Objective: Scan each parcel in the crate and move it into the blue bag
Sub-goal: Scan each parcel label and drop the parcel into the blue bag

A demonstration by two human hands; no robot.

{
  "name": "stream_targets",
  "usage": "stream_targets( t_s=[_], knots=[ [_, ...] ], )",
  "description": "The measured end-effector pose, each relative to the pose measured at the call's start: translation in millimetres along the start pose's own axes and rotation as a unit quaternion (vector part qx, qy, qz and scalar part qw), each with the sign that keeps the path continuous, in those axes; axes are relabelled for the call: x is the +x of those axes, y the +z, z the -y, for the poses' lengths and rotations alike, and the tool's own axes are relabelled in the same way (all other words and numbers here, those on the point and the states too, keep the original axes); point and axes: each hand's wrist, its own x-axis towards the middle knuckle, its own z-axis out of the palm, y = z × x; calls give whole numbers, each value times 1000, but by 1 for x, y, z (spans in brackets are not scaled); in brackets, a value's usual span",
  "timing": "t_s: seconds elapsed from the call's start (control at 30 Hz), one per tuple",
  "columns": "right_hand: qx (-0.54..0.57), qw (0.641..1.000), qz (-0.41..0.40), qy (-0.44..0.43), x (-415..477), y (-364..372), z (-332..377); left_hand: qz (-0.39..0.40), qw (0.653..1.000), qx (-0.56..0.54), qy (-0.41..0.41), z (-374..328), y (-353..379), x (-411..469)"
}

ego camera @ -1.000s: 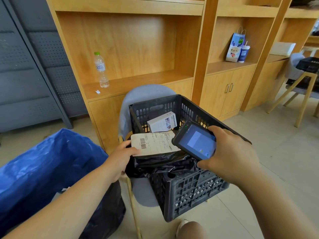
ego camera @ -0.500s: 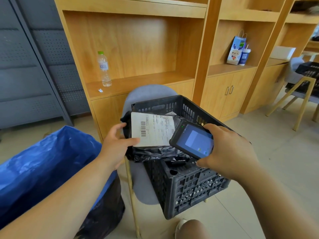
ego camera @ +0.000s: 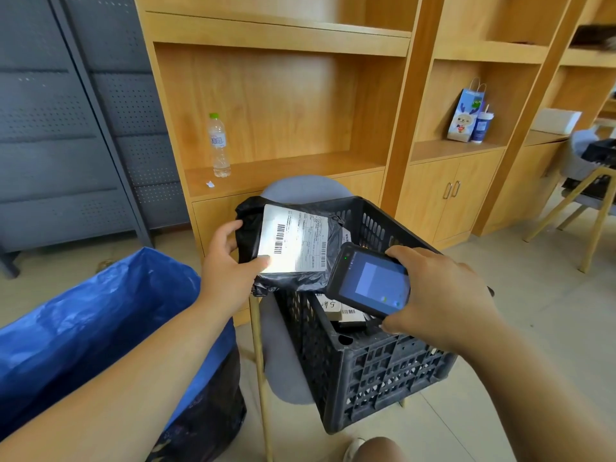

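Wooden shelving point(ego camera: 283, 95) with a lone water bottle point(ego camera: 218, 145) is the backdrop, nothing fancy. The black parcel point(ego camera: 290, 280) is up out of the crate point(ego camera: 383, 378), hanging over its near-left corner with the white label point(ego camera: 300, 238) facing the person. The left hand point(ego camera: 230, 261) grips its left edge, thumb resting on the label's bottom corner. The right hand point(ego camera: 433, 295) is wrapped around a handheld scanner point(ego camera: 370, 281) that sits just beside the parcel's lower right.

Looks like the scan step. To do it well, they should probably keep that thumb clear of the barcode, pull the crinkly plastic flat, and tilt the label a bit, since its lower part is catching glare. The scanner's top end wants to point squarely at the barcode.

The blue bag point(ego camera: 83, 328) gapes open on the left, so it's an easy drop. More parcels point(ego camera: 340, 310) wait in the crate.
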Motion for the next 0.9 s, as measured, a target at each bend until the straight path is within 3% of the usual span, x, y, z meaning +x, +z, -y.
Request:
stream_targets(
  t_s=[0.3,0.47,0.63,0.8,0.9],
  knots=[
    [2,1000,-24,-1,2,4,8,-17,1000,-12,-7,5,-10,-2],
    [26,999,-22,-35,14,14,35,-69,995,-44,-62,24,-47,-9],
    [45,995,-6,-89,30,28,79,-142,970,-94,-172,59,-110,-30],
    [42,991,9,-129,43,42,113,-251,949,-17,-191,85,-172,-40],
    [44,989,19,-138,46,50,124,-248,942,109,-197,93,-194,-35]
  ],
)
